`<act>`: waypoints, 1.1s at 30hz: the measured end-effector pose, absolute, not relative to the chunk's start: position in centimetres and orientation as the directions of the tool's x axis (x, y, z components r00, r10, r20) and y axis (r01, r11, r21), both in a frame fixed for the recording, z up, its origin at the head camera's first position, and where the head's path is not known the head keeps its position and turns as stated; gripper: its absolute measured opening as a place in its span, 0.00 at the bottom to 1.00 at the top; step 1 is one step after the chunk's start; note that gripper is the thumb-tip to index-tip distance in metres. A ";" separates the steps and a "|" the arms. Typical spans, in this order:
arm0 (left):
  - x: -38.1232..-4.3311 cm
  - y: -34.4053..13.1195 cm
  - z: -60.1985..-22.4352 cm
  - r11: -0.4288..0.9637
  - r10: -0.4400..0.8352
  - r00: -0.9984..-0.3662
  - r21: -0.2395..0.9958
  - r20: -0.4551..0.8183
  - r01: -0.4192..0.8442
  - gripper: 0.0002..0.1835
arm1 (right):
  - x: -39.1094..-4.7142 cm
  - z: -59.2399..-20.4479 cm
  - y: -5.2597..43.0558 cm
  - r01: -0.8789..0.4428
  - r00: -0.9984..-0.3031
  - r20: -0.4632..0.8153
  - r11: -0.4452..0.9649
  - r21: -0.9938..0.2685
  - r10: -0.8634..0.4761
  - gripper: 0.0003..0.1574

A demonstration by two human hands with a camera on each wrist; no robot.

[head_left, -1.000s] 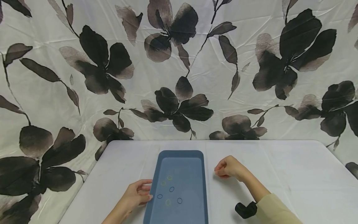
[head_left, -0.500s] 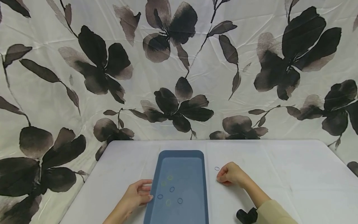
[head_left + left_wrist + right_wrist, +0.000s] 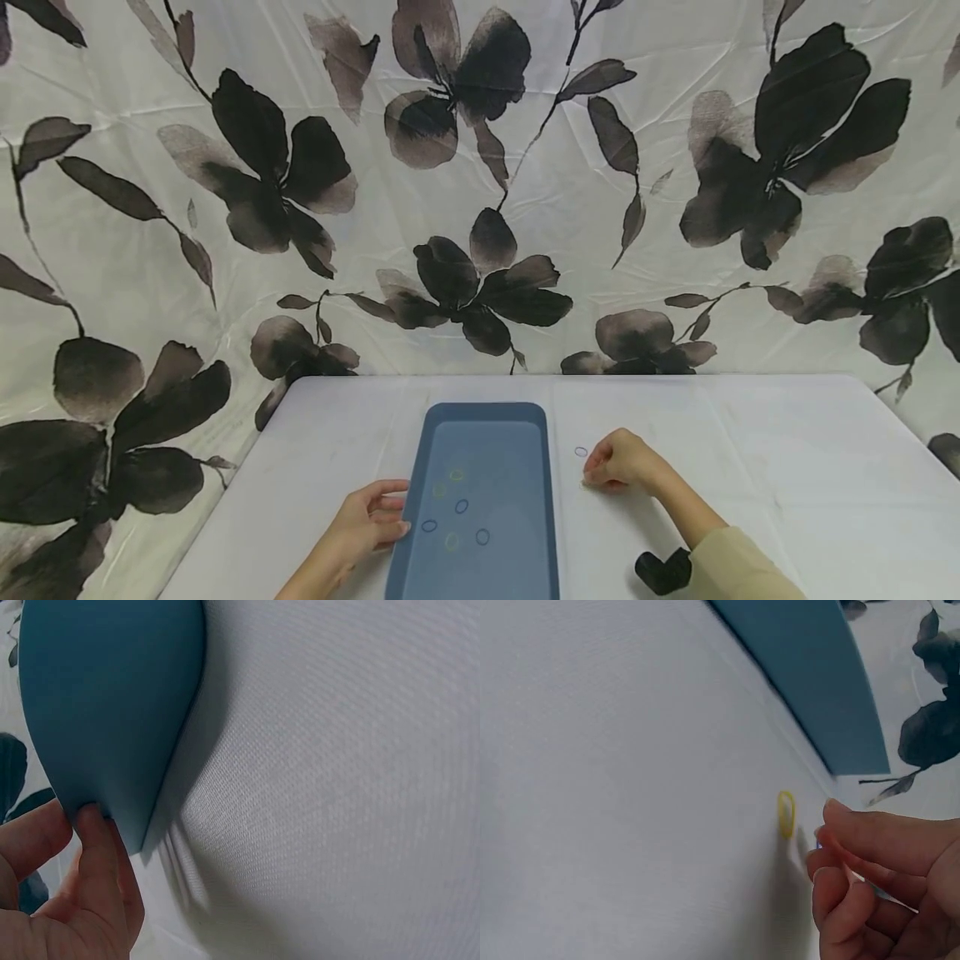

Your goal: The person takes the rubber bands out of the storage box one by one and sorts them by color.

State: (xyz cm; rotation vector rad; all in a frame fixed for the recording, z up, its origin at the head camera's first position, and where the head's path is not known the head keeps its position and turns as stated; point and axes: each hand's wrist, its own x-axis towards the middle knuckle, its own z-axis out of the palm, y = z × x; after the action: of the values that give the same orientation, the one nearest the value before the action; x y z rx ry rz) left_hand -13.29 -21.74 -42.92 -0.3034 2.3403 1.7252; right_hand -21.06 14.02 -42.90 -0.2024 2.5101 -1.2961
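A blue tray lies on the table, with three yellow and three blue rubber bands, such as one blue band, scattered on its floor. At its left side, my left hand grips the rim between thumb and fingers. Right of the tray, my right hand is low over the table, thumb and index tips together and the other fingers curled. A yellow rubber band sits just beside these fingertips in the right wrist view. Beyond them lies a blue rubber band. No band shows in the right hand's grasp.
The white table carries the tray and a black angular object beside the right sleeve. Behind the table's far edge hangs a white cloth with dark flowers.
My right hand has drawn slightly back toward me, uncovering the blue rubber band on the table. Over the last half second it has barely moved. The left hand and tray stay put.
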 end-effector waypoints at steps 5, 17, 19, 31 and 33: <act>-13.1 -21.9 -42.9 0.290 -0.035 -0.955 0.912 -0.294 -0.291 0.32 | -21.2 -41.9 13.8 0.018 -0.932 -0.214 0.554 -0.832 -0.292 0.03; -13.0 -22.4 -43.2 0.298 0.030 -0.965 0.924 -0.262 -0.242 0.33 | -21.5 -39.5 11.0 0.012 -0.923 -0.210 0.523 -0.852 -0.322 0.04; -13.0 -22.5 -43.2 0.296 0.039 -0.965 0.926 -0.258 -0.236 0.32 | -21.5 -39.2 10.3 0.000 -0.917 -0.201 0.504 -0.864 -0.345 0.04; -12.9 -22.5 -43.2 0.306 0.021 -0.964 0.919 -0.267 -0.248 0.32 | -20.9 -38.9 6.5 -0.098 -0.862 -0.144 0.437 -0.894 -0.486 0.06; -12.8 -22.5 -43.2 0.303 0.020 -0.963 0.920 -0.269 -0.250 0.32 | -20.8 -39.0 5.8 -0.117 -0.847 -0.133 0.426 -0.897 -0.514 0.06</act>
State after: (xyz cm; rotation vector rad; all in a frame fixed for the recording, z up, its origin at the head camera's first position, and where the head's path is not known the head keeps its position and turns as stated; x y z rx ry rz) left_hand -12.84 -22.54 -43.22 -0.2113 2.3405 1.7173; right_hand -20.76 5.80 -39.04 -0.5381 2.2965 -1.3985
